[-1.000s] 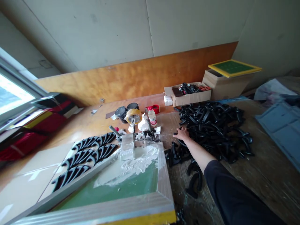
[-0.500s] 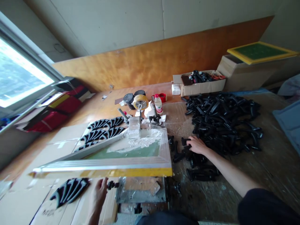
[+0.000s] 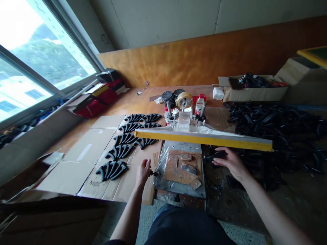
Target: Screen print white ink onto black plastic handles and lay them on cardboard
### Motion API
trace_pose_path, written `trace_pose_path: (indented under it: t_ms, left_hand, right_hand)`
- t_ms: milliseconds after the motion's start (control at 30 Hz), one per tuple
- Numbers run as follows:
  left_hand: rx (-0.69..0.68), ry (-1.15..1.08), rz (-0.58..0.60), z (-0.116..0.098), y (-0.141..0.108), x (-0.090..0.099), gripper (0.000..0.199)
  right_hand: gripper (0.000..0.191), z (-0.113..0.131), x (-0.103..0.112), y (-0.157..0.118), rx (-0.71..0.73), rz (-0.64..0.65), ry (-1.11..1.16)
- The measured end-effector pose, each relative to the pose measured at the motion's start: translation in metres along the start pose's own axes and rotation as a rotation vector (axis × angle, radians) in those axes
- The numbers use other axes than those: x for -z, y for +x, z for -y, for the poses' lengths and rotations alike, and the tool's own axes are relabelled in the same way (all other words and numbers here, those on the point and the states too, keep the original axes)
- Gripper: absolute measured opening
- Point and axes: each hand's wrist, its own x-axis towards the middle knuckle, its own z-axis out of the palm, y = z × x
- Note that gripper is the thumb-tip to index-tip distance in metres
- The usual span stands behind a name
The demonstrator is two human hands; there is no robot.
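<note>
My left hand rests at the edge of a metal printing bed, its fingers closed on a small black knob. My right hand grips a black plastic part at the near side of a large heap of similar black parts. Above the bed, a silkscreen frame with a yellow edge stands raised, seen nearly edge-on, so its mesh is hidden. Rows of black comb-shaped parts lie on flattened cardboard left of my left hand. Wood pieces and clear plastic film lie on the bed.
Behind the frame stand a roll of tape, a plastic bottle and black cans. A cardboard box of black parts sits at the back right. A red bag lies beneath the window at the left.
The screen frame has swung up from lying flat to nearly edge-on, exposing the bed. My left hand has come to the knob. My right hand has closed on a black part. The view turned left.
</note>
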Motion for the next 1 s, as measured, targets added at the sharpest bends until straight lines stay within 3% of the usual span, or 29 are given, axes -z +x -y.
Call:
trace_pose_path:
  t_ms: [133, 233, 367, 467, 533, 633, 733, 833, 1000]
  left_hand:
    - [-0.024, -0.070, 0.053, 0.009, 0.010, 0.015, 0.043]
    - [-0.036, -0.105, 0.080, 0.015, 0.015, 0.021, 0.044]
    - [-0.043, -0.140, 0.115, 0.017, 0.018, 0.023, 0.044]
    - [-0.047, -0.156, 0.133, 0.013, 0.019, 0.023, 0.043]
    - [-0.052, -0.163, 0.133, 0.008, 0.022, 0.022, 0.041]
    - [-0.080, -0.173, 0.136, -0.004, 0.026, 0.019, 0.039]
    - [-0.134, -0.192, 0.153, -0.027, 0.026, 0.021, 0.037]
    - [-0.245, -0.305, 0.150, -0.069, 0.017, 0.029, 0.037]
    - [-0.443, -0.677, 0.168, -0.159, -0.007, 0.043, 0.042]
  right_hand:
    - [0.050, -0.018, -0.080, -0.010, -0.099, 0.132, 0.062]
    - [0.040, -0.041, -0.115, -0.001, -0.029, 0.042, -0.225]
    - [0.031, -0.067, -0.123, 0.008, 0.306, -0.174, -0.879]
    - [0.031, -0.076, -0.121, 0.006, 0.390, -0.263, -1.072]
    - [0.029, -0.075, -0.122, 0.005, 0.451, -0.251, -1.140]
    - [0.020, -0.067, -0.125, 0.003, 0.581, -0.110, -1.235]
    - [0.016, -0.056, -0.128, 0.003, 0.631, 0.011, -1.247]
    - [0.020, -0.048, -0.134, 0.005, 0.630, 0.123, -1.141]
    - [0.056, -0.051, -0.149, 0.014, 0.651, 0.481, -1.015]
